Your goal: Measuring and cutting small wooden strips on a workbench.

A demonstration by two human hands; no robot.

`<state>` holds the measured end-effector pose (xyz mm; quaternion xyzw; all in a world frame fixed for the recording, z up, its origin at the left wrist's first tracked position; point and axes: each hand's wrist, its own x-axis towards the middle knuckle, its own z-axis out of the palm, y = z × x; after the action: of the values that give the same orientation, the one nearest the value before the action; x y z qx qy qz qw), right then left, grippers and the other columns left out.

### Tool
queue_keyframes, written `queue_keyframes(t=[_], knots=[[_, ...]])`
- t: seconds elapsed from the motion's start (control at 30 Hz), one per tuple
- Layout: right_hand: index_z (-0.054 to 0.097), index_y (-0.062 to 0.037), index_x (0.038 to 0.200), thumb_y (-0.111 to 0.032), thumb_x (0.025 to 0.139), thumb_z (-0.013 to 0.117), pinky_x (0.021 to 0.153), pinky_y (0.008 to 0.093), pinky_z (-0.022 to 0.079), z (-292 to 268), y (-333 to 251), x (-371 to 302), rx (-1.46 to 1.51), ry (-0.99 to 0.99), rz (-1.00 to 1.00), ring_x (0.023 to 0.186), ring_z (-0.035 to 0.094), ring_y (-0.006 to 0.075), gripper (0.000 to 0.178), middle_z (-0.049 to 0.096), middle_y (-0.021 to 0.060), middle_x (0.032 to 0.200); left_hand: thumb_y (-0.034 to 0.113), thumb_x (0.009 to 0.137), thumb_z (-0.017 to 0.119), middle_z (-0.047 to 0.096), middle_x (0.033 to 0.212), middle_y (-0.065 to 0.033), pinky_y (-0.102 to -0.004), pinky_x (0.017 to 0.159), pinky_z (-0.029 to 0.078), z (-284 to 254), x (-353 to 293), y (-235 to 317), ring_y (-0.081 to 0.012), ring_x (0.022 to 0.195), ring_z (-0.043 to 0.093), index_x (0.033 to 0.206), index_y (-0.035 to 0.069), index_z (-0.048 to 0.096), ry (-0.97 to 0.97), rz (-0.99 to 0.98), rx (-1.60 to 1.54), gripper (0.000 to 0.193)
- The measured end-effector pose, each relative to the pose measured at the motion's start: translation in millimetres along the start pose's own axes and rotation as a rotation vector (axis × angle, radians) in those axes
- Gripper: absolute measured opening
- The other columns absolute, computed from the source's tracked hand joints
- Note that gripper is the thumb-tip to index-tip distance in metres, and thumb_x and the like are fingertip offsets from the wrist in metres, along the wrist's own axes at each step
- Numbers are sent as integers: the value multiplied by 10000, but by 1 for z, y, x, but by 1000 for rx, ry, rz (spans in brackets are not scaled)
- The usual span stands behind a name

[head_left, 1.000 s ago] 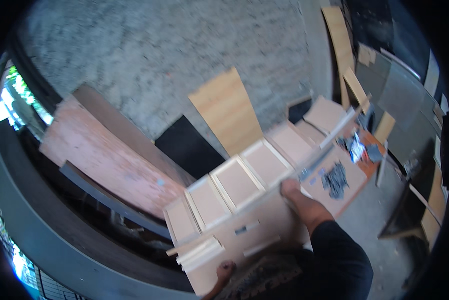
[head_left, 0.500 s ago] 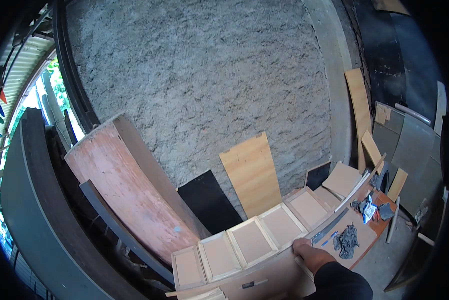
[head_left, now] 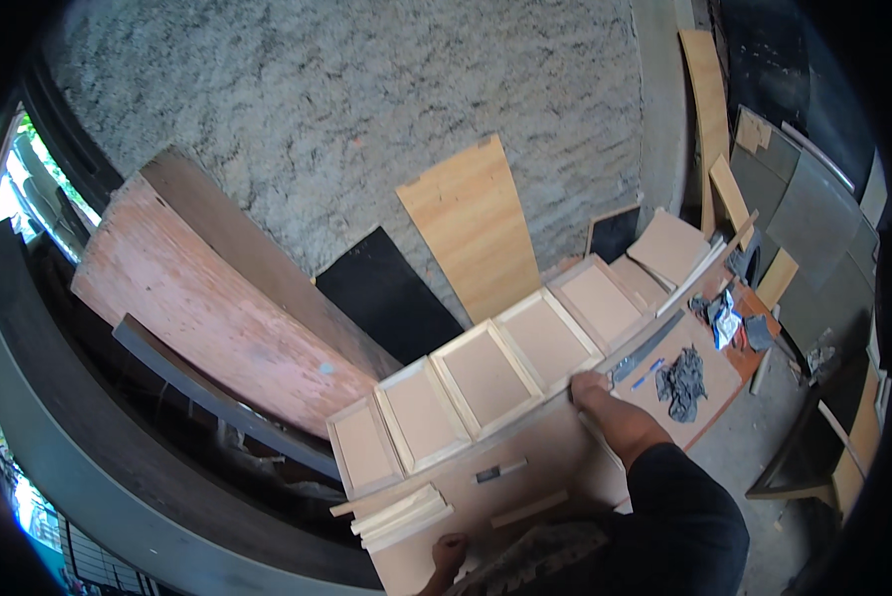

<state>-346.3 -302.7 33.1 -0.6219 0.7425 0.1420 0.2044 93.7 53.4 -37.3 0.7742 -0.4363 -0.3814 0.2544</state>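
My right hand [head_left: 591, 389] is closed at the near edge of a long wooden strip [head_left: 525, 421] that runs along a row of shallow framed panels. Each panel [head_left: 481, 382] has a pale wood frame around a brown board. Low in the view, my left hand [head_left: 450, 549] is curled over a brown board; whatever its fingers hold, if anything, is hidden. Just above it lies a stack of pale wood strips [head_left: 403, 517]. A small dark-and-light tool [head_left: 495, 473] rests on the board between my hands. Right of my right hand is a handsaw [head_left: 645, 350].
A crumpled dark cloth [head_left: 682, 383] and a blue pen [head_left: 648, 372] lie on the bench. A plywood sheet [head_left: 479, 223] and a black panel [head_left: 386, 296] lean on the rough wall [head_left: 366, 89]. To the left stands a big pinkish wood slab [head_left: 207, 298]. More boards lean at far right.
The view has shifted so that the bench sits higher in the picture. My left hand and the wood strips have come into fuller view; my right hand stays at the strip's edge.
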Motion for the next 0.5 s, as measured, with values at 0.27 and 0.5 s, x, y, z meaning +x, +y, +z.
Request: queue_keyframes(t=[0.27, 0.5], knots=[[775, -88, 1146, -196, 864, 731, 943, 435, 586, -11, -4, -6, 26, -3, -34, 1144, 722, 314, 306, 748, 150, 1218, 97, 853, 798, 746, 861, -30, -284, 739, 542, 7, -2, 1, -106, 789, 670, 890, 50, 784, 18, -87, -198, 61], [773, -85, 1113, -191, 837, 717, 948, 453, 587, -30, -1, -25, 23, 64, -133, 1113, 723, 336, 301, 753, 173, 1164, 167, 842, 814, 767, 827, -32, -291, 726, 556, 4, -7, 15, -107, 750, 691, 916, 55, 792, 44, -116, -172, 136]])
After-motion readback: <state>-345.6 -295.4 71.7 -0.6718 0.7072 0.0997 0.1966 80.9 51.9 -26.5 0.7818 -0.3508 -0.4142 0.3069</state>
